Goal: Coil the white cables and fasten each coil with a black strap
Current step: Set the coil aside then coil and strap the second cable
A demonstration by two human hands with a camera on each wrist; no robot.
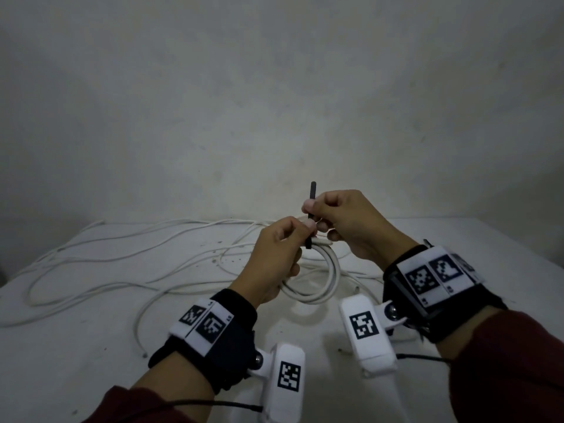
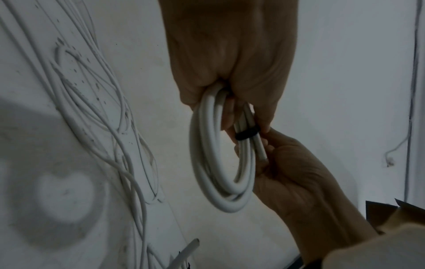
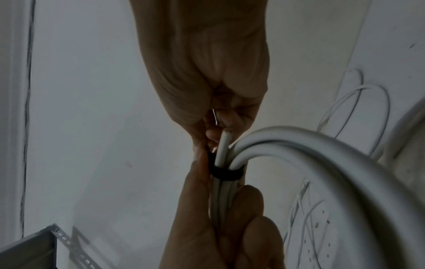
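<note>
Wrist mounts: white camera housings [image 1: 287, 380] and black bands with printed markers are worn on both forearms, nearest the viewer
Left hand: the left hand [image 1: 274, 261] is curled round the bundled turns of the coil [image 1: 317, 279], which is held clear above the table [image 1: 91, 346]
Coil: several turns of thick white cable are gathered into a ring; a cut end [image 2: 262, 156] is seen lying along the bundle in the left wrist view
Black strap: the black strap [image 1: 312, 203] is already passed once round the bundle [image 3: 226, 173], with its free tail standing upright above the hands
Right hand: the right hand [image 1: 348, 221] is closed on the strap, the tail pinched between thumb and fingers just beside the left hand
Handling: the cable is judged light but springy, so the turns would likely fan out if released; it is best held right at the strap. The strap is judged soft and limp, best pulled by its tail
Loose cables: more thin white cables [image 1: 122, 257] are spread uncoiled across the table behind
Wall: a plain pale wall [image 1: 274, 87] is seen farthest back
</note>
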